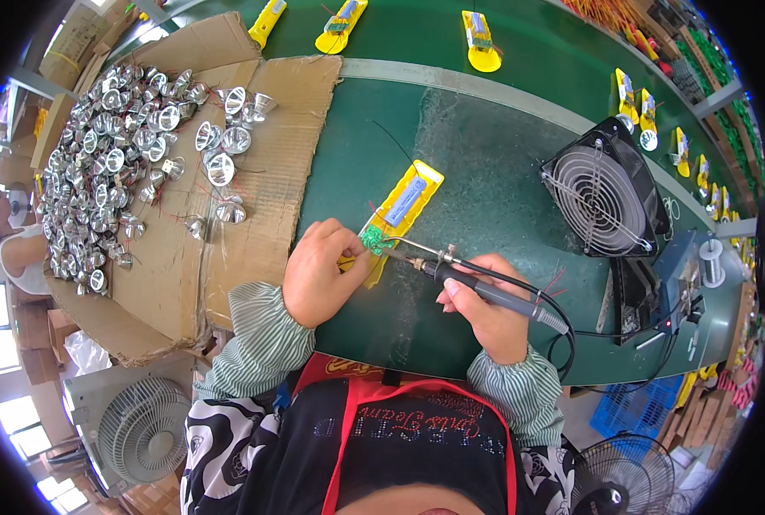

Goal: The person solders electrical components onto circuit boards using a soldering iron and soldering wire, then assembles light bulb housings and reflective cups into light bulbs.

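Observation:
My right hand (495, 322) grips a soldering iron (515, 299) with a dark grey handle and a thin metal feed tube along its side. Its tip points left and meets a small green circuit board (374, 240). Closed fingers of my left hand (320, 273) steady that board at the near end of a yellow plastic flashlight housing (429, 178); some fingertips are hidden. A blue-wrapped battery (406, 202) lies in the housing, with thin red and black wires beside it. The housing slants away to the right on the green tabletop (477, 206).
Left is a cardboard sheet (275, 163) bearing many silver reflector cups (112, 159). A black fan (601, 193) and a solder spool (711, 262) stand right. More yellow housings (483, 43) line the far green strip. A person (24, 249) is at far left.

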`<state>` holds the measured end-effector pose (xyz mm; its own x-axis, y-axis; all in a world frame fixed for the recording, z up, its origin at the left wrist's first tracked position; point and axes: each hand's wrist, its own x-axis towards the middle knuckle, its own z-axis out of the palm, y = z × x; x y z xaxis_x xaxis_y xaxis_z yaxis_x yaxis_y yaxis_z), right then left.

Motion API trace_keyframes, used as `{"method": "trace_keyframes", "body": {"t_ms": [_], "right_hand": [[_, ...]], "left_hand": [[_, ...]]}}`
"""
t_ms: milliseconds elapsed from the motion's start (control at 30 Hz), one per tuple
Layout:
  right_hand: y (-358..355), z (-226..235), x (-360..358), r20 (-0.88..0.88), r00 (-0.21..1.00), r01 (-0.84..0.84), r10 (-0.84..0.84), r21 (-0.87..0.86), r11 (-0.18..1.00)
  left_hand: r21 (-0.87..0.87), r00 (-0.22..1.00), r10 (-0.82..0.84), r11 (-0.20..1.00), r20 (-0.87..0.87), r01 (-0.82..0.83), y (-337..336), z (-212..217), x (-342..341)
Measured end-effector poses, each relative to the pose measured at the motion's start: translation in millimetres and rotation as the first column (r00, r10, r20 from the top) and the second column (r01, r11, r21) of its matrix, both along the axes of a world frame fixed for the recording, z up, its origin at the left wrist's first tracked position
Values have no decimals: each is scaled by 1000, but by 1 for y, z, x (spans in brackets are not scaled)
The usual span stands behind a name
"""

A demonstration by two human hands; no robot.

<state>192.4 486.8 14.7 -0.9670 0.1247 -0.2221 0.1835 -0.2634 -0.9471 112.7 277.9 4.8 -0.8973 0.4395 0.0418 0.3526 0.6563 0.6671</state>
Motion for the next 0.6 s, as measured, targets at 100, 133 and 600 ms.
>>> {"method": "trace_keyframes", "body": {"t_ms": [100,133,600], "right_hand": [[0,-4,0,7,1000,-19,19,17,1000],[1,-5,1,13,1000,-27,27,27,999],[7,7,1,13,998,68,-69,15,998]], "left_hand": [[6,1000,-3,1000,-16,3,0,0,0],[7,1000,-7,1000,-26,7,0,0,1],[-13,1000,-6,1000,-21,6,0,2,-2]]}}
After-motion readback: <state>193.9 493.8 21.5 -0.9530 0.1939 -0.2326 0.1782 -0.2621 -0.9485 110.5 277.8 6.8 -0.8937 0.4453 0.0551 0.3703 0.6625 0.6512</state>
